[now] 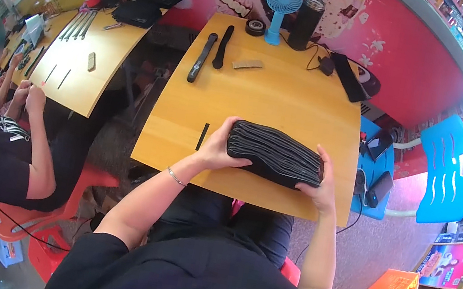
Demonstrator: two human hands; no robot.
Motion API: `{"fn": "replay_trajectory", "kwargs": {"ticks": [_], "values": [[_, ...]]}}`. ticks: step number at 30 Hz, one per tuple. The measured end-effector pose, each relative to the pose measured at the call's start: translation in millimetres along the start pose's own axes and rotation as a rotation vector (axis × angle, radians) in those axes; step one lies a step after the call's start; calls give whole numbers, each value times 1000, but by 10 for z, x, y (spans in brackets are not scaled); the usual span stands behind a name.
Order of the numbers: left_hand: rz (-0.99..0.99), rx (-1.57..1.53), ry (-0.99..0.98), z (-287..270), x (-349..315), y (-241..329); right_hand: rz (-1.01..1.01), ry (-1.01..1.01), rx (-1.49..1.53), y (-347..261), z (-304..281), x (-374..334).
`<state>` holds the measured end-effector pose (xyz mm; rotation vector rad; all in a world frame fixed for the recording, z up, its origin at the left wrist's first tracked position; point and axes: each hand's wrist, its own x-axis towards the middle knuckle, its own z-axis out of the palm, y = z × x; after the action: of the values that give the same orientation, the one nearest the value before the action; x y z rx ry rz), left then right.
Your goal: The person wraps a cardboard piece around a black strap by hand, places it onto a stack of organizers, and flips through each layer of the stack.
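Observation:
Between my two hands, near the front edge of the wooden table (169, 146), is a thick stack of flat black pieces (275, 152), with their layered edges turned upward. My left hand (219, 150) grips the stack's left end, thumb along the near side. My right hand (321, 184) closes on the right end, fingers behind and thumb in front. What the pieces are made of is hard to tell. A thin black strip (202, 137) lies on the tabletop just left of my left hand.
Farther back lie two black straps (201, 58), a small tan piece (247, 64) and a black roll (255, 27). A blue fan (280, 11) and a black bottle (306, 24) stand at the back. A blue chair (445, 168) is at right; another person (2, 147) works at the left table.

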<state>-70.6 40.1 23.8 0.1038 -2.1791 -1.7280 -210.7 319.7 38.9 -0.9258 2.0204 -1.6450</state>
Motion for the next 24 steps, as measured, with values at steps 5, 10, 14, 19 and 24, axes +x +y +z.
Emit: {"fn": "replay_trajectory", "kwargs": {"ticks": [5,10,14,19,24], "values": [[54,60,-70,-71,-3,17,-86,8,-238,-19,27,-65],[55,113,-85,-106,-45,78,-46,-4,-103,-8,122,-95],[56,57,-87,-116,-10,90,-7,34,-80,-80,130,-76],[82,174,-80,-121,-45,39,276,11,336,-208,161,-112],[79,151,-68,-103,-44,-28,197,-80,-45,-305,-76,-189]]}}
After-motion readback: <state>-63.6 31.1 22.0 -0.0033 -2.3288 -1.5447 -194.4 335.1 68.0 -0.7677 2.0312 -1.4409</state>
